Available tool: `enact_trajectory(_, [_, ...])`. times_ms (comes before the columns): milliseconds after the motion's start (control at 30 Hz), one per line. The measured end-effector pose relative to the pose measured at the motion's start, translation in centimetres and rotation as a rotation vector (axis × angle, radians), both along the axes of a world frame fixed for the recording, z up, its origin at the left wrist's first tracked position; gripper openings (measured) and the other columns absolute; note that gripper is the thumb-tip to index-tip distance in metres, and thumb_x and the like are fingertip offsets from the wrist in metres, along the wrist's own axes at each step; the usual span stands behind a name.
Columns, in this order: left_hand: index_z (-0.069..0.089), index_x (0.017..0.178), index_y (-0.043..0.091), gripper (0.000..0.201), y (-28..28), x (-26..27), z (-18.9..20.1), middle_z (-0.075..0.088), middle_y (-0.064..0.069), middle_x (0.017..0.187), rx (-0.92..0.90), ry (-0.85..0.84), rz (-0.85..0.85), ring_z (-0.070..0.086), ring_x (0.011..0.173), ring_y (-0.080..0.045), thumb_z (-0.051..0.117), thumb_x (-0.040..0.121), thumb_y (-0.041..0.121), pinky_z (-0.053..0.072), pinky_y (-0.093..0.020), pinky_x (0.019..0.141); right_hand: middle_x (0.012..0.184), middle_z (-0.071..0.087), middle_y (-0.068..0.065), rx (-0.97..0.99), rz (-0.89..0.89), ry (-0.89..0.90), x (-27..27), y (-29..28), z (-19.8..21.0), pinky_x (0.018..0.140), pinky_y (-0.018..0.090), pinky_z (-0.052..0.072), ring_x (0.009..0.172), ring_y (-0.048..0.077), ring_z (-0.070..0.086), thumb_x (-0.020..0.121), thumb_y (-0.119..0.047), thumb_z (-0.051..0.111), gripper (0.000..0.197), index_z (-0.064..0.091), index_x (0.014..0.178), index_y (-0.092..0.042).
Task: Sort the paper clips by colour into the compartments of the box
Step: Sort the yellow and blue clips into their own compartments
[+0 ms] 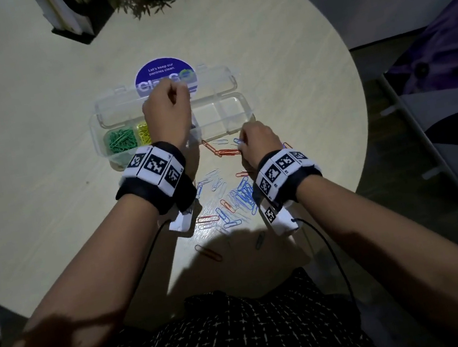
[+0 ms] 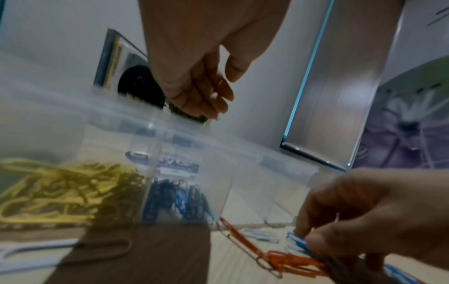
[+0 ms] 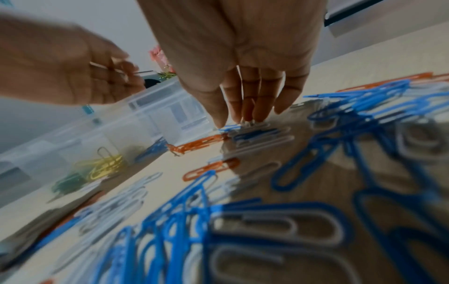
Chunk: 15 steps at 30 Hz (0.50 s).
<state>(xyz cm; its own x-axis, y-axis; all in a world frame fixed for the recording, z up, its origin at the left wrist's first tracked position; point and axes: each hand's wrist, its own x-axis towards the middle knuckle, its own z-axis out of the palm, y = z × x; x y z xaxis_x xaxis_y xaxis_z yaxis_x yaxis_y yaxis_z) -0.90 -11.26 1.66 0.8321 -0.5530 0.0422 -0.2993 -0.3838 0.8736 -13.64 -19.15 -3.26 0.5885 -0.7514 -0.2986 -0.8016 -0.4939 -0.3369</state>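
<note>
Two hands split the sorting: my left (image 1: 166,108), grip unclear, hovers mid-frame over the box (image 1: 227,114), while my right (image 1: 259,144) pinches counter clips (image 3: 245,127), boxing them next.

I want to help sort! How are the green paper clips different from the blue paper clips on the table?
The green paper clips sit together inside the clear box's leftmost compartment; the loose blue paper clips lie scattered on the table in front of it, mixed with white and orange ones. Green is sorted already; that blue pile is not. Both share the same looped shape.
</note>
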Motion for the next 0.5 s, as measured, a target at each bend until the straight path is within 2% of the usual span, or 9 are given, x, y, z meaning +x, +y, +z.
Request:
enact_trajectory(67, [0.055,0.075,0.012,0.025,1.7,-1.1,-0.1,0.056,-0.007,0.071,-0.009,0.03,-0.073,0.051,0.07,-0.016,0.048,0.096,0.023,0.046,-0.027,0.066,0.116,0.057,0.017,-0.017,0.023,0.03,0.1,0.3,-0.2,0.091,0.041,0.045,0.11,0.034,0.053,0.091,-0.012,0.054,0.017,0.059,0.103,-0.003])
enact_trajectory(167, [0.057,0.069,0.011,0.031,4.4,-2.7,-1.5,0.057,-0.007,0.068,0.181,0.021,-0.203,0.054,0.069,-0.021,0.051,0.096,0.027,0.041,-0.025,0.063,0.117,0.056,0.02,-0.026,0.037,0.067,0.2,0.6,-0.1,0.09,0.042,0.048,0.11,0.036,0.054,0.091,-0.01,0.053,0.018,0.06,0.104,0.0])
enact_trajectory(267, [0.065,0.084,0.008,0.02,6.6,-3.4,-2.9,0.066,-0.011,0.09,0.499,-0.068,-0.256,0.061,0.091,-0.03,0.052,0.092,0.022,0.048,-0.033,0.078,0.119,0.054,0.02,-0.058,0.051,0.039,0.0,1.0,0.4,0.09,0.042,0.045,0.113,0.035,0.05,0.091,-0.009,0.052,0.017,0.06,0.103,0.0])
enact_trajectory(333, [0.066,0.094,0.01,0.017,7.4,-3.8,-3.3,0.066,-0.01,0.103,0.661,-0.113,-0.297,0.06,0.1,-0.031,0.052,0.091,0.019,0.047,-0.034,0.081,0.118,0.053,0.019,-0.078,0.036,-0.055,-0.2,1.5,0.8,0.091,0.041,0.044,0.113,0.033,0.049,0.09,-0.008,0.054,0.014,0.061,0.099,0.0])
enact_trajectory(433, [0.062,0.107,0.012,0.021,7.9,-5.1,-3.5,0.059,-0.008,0.115,0.777,-0.18,-0.357,0.056,0.107,-0.03,0.055,0.092,0.026,0.045,-0.034,0.082,0.107,0.061,0.018,0.051,-0.014,-0.22,-0.8,2.6,1.7,0.086,0.034,0.046,0.103,0.031,0.056,0.088,-0.004,0.056,0.006,0.061,0.085,-0.005])
enact_trajectory(500, [0.057,0.112,0.009,0.025,8.1,-5.9,-3.6,0.056,-0.01,0.119,0.816,-0.214,-0.335,0.056,0.11,-0.031,0.053,0.095,0.026,0.045,-0.036,0.083,0.1,0.067,0.017,0.169,-0.035,-0.28,-1.4,3.5,2.0,0.083,0.032,0.048,0.096,0.03,0.061,0.086,0.0,0.053,0.013,0.055,0.078,-0.011])
